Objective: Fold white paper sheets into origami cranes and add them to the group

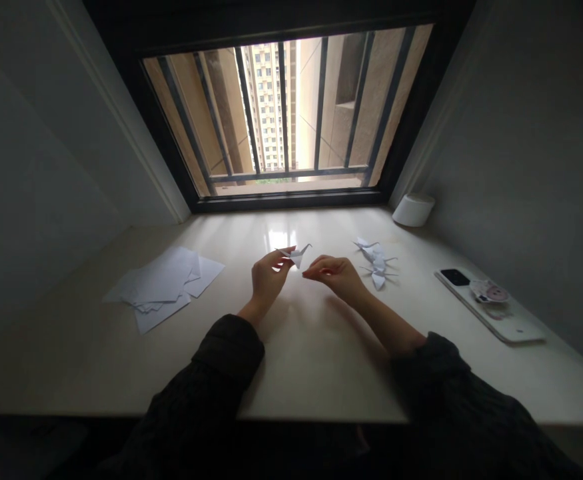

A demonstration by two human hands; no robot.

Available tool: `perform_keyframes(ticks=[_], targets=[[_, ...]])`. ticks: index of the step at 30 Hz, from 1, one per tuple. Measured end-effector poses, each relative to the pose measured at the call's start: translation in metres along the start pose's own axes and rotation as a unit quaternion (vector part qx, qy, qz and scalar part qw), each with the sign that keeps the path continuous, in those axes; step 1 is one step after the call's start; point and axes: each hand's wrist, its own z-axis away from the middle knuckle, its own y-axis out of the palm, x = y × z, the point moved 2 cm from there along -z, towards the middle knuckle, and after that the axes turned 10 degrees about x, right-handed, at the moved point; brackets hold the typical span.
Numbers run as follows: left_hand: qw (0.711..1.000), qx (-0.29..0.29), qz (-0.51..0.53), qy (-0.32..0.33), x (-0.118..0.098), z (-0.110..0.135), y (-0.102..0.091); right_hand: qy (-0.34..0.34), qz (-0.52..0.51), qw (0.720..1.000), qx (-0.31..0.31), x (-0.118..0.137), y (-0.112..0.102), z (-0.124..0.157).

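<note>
A small white folded paper crane [298, 256] is held above the table, in the middle of the head view. Its thin pointed neck rises to the right, and one wing points down. My left hand [270, 273] pinches the crane from the left between thumb and fingers. Just right of the lowered wing is my right hand [335, 273], its thumb and fingertips pressed together. Whether those tips grip the wing's edge is too small to make out. Several finished paper cranes [378, 263] lie in a row on the table, right of my right hand.
A loose stack of white paper sheets [161, 283] lies on the pale table [316, 373] at left. To the right are a white phone [491, 307] with a round grip and, by the wall, a white cylindrical object [414, 210]. A barred window [284, 113] stands behind.
</note>
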Motion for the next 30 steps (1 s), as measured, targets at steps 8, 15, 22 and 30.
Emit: perform_keyframes(ticks=[8, 15, 22, 30], targets=[[0.998, 0.046, 0.029, 0.009, -0.003, 0.001, 0.006, -0.080, 0.266, 0.950, -0.140, 0.022, -0.038, 0.005], [0.997, 0.068, 0.038, 0.023, -0.007, 0.002, 0.006, -0.094, 0.340, 0.932, -0.082, 0.009, -0.035, 0.001], [0.996, 0.076, 0.027, 0.040, -0.007, 0.002, 0.006, -0.102, 0.340, 0.934, -0.049, 0.017, -0.039, 0.003], [0.991, 0.122, 0.013, 0.058, -0.012, 0.005, 0.008, -0.086, 0.423, 0.901, -0.028, 0.025, -0.047, 0.006]])
